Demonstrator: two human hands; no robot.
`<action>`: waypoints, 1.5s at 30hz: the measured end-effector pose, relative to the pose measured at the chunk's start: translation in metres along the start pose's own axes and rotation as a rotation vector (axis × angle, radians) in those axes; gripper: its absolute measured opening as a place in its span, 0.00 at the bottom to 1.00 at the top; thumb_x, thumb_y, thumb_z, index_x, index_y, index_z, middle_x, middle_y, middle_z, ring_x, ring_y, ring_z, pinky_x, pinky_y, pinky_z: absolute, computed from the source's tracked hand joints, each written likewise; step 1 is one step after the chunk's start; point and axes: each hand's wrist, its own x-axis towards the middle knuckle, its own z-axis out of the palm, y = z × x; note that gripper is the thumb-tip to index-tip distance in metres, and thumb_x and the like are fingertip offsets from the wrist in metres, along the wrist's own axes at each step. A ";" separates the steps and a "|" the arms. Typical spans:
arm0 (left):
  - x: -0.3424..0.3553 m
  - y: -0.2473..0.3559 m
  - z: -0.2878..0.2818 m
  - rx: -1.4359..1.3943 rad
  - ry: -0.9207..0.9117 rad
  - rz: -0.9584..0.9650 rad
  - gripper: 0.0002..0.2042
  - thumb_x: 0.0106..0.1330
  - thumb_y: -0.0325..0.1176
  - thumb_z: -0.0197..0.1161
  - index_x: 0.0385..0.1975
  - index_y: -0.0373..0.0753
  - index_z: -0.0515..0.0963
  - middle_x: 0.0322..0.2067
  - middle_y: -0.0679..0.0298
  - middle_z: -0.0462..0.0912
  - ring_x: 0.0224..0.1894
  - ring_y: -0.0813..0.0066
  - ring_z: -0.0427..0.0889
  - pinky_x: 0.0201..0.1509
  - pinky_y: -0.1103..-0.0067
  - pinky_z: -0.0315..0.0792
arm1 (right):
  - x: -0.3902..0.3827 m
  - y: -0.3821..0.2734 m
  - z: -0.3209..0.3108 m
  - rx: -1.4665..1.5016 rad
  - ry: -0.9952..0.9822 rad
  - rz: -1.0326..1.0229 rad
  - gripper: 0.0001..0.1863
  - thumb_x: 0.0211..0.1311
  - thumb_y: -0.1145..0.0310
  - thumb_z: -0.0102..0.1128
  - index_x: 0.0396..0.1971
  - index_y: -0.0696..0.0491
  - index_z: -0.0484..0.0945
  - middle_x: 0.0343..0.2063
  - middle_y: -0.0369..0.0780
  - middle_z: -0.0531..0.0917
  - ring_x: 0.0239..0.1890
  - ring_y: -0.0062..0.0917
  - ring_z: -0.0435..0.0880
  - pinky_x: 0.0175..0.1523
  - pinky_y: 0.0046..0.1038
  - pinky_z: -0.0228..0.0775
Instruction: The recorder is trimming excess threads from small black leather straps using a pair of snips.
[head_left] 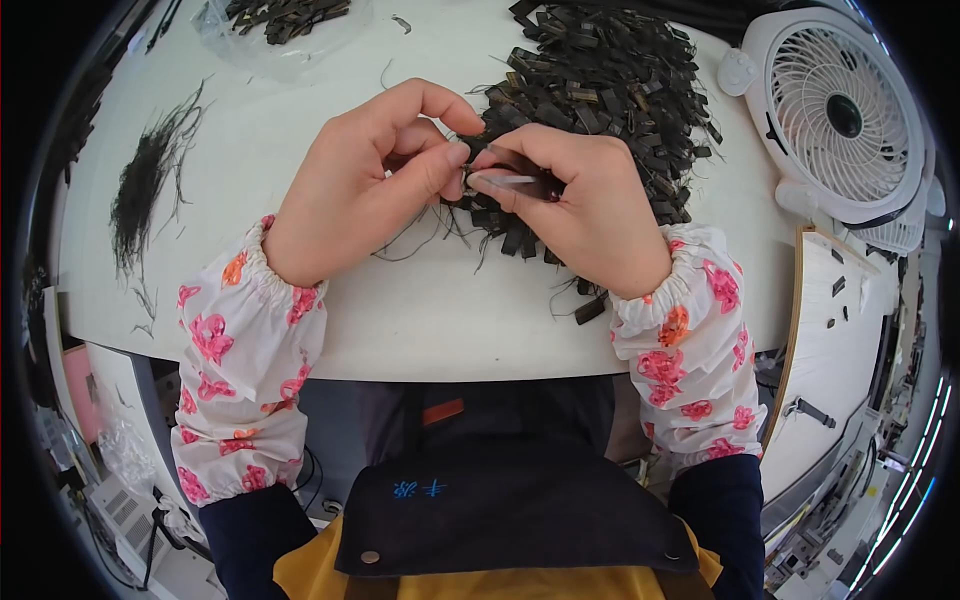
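My left hand (365, 190) is closed in a pinch, thumb against fingers, on a small dark piece with thin threads trailing from it. The fingers cover most of that piece. Close against it, my right hand (590, 195) is closed round a small metal tool (515, 179); its shiny edge shows between thumb and forefinger, and its kind is hidden. Just beyond both hands lies a large pile of small black strip-like pieces (610, 90) with loose threads. One such black piece (590, 310) lies apart, near my right sleeve.
On the white table (430, 330), a heap of black threads (150, 190) lies at left. A clear plastic bag (285, 50) with more dark pieces is at the far left. A white fan (840, 115) stands at right, above a board (830, 330) bearing small dark bits.
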 end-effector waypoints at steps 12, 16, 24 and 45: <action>0.003 -0.006 0.007 -0.050 0.017 0.085 0.09 0.55 0.20 0.57 0.35 0.33 0.70 0.31 0.68 0.75 0.32 0.85 0.75 0.36 0.87 0.70 | 0.001 -0.007 0.003 0.019 -0.009 -0.016 0.26 0.47 0.76 0.65 0.46 0.53 0.62 0.17 0.42 0.77 0.18 0.33 0.78 0.24 0.27 0.68; 0.003 -0.007 0.008 -0.014 0.024 0.077 0.09 0.53 0.20 0.59 0.32 0.34 0.68 0.31 0.68 0.75 0.31 0.86 0.73 0.36 0.87 0.69 | 0.001 -0.004 0.006 -0.054 0.019 -0.093 0.27 0.46 0.78 0.64 0.47 0.53 0.63 0.19 0.43 0.78 0.20 0.36 0.79 0.25 0.29 0.69; 0.004 -0.005 -0.007 -0.138 0.133 -0.002 0.08 0.54 0.21 0.57 0.33 0.35 0.69 0.29 0.71 0.74 0.30 0.89 0.71 0.35 0.89 0.67 | 0.003 0.011 -0.011 0.004 0.067 -0.009 0.12 0.44 0.82 0.61 0.32 0.58 0.75 0.21 0.42 0.80 0.23 0.29 0.82 0.30 0.23 0.73; 0.005 -0.009 0.009 0.011 0.077 0.003 0.04 0.59 0.25 0.57 0.31 0.33 0.72 0.25 0.69 0.76 0.26 0.88 0.74 0.29 0.88 0.68 | 0.006 0.004 -0.008 -0.017 0.144 -0.053 0.09 0.46 0.81 0.59 0.31 0.59 0.74 0.22 0.44 0.80 0.23 0.32 0.80 0.28 0.24 0.71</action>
